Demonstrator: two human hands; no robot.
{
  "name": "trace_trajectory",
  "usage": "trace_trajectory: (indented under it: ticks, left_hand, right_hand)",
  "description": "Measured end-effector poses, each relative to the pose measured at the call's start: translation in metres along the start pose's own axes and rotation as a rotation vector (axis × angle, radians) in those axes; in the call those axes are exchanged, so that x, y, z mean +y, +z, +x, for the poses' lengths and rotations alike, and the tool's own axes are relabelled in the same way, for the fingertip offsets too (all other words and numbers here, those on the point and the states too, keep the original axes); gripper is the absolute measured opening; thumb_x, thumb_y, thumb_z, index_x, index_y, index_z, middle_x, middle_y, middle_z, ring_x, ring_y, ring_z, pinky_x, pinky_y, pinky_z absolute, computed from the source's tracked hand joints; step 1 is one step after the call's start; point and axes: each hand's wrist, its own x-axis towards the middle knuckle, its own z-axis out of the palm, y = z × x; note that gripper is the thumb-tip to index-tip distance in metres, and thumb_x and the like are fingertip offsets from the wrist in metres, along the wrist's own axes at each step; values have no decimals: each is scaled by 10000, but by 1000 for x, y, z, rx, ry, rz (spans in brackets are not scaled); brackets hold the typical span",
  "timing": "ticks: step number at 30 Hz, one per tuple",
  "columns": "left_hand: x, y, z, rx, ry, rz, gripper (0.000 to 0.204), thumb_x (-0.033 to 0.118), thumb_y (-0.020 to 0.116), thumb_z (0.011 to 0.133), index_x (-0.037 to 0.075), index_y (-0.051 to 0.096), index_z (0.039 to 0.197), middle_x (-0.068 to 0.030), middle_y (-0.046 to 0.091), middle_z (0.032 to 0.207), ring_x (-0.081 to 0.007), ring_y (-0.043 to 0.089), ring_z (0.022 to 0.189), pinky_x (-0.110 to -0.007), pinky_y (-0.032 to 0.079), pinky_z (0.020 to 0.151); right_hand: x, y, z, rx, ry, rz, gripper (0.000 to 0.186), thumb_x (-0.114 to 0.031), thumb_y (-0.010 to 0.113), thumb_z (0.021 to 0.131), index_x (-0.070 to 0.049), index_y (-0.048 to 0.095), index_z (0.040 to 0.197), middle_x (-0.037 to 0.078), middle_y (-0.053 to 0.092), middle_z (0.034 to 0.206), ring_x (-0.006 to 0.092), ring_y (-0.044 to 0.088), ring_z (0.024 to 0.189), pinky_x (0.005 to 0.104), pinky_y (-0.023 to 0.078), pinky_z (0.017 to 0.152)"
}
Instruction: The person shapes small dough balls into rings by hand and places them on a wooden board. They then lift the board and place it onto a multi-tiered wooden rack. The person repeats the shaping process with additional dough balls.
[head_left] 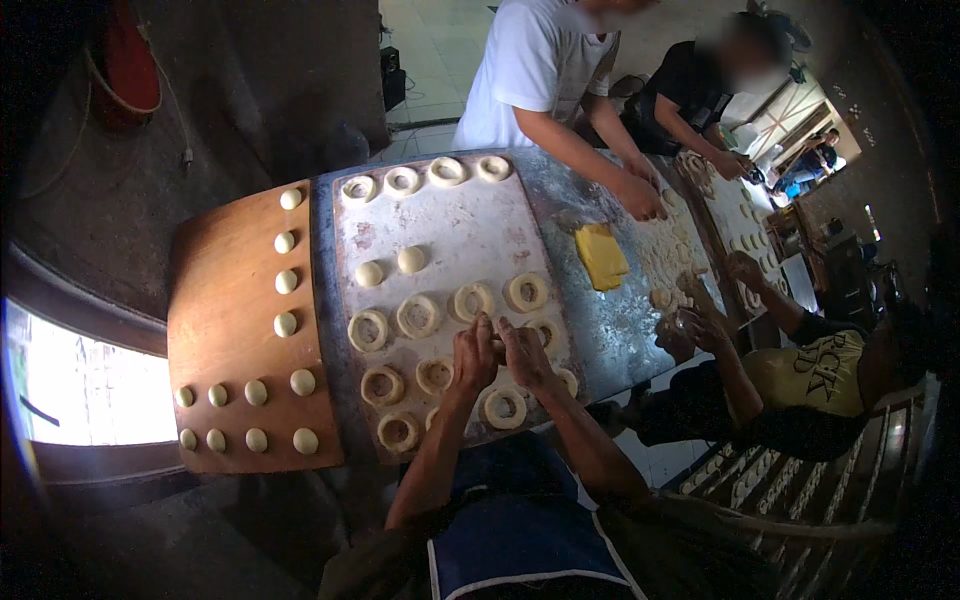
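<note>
Head view: a left hand [475, 357] and right hand [526, 357] nearly meet over a floury board [455, 228], both curled; whether they grip anything cannot be told. Just beyond, nearer the left, lies a matte dough ring [460, 303], round, without long axis; smooth dough balls [411, 259] sit farther off.

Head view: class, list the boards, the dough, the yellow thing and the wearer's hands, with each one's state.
Dough rings: shaped, pale, lying flat.
Dough balls: rounded, no hole.
Brown board: partly covered with balls.
White board: blotchy, bearing rings and two balls.
Yellow thing: lying down; opened or not, unclear.
Left hand: fingers bent; hold unclear.
Right hand: close beside the left; hold unclear.
</note>
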Motion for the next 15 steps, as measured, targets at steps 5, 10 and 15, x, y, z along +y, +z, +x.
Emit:
trace_trajectory:
  ticks: [5, 10, 15]
  left_hand:
    - [-11, 21, 14, -9, -135, -178, 431, 362, 352, 975, -8, 511, 823, -70, 521, 705, -171, 542, 665, -336, 447, 582]
    - [-25, 49, 34, -53, 320, 354, 431, 352, 330, 979, -19, 485, 824, -77, 508, 709, -192, 526, 657, -389, 459, 605]
    - [-19, 83, 43, -1, -8, 19, 436, 367, 352, 979, -17, 483, 818, -72, 518, 730, -163, 537, 662, -353, 461, 591]
  right_hand:
    - [17, -29, 11, 30, -110, 71, 534, -440, 371, 974, 10, 588, 782, 32, 545, 681, 122, 494, 587, 293, 438, 574]
    - [37, -57, 31, -5, -83, 0, 535, -446, 379, 972, 20, 614, 852, 67, 585, 723, 147, 502, 581, 297, 438, 565]
    - [45, -93, 52, 21, -116, -82, 519, -426, 382, 978, 18, 613, 840, 51, 522, 614, 149, 465, 555, 317, 403, 541]
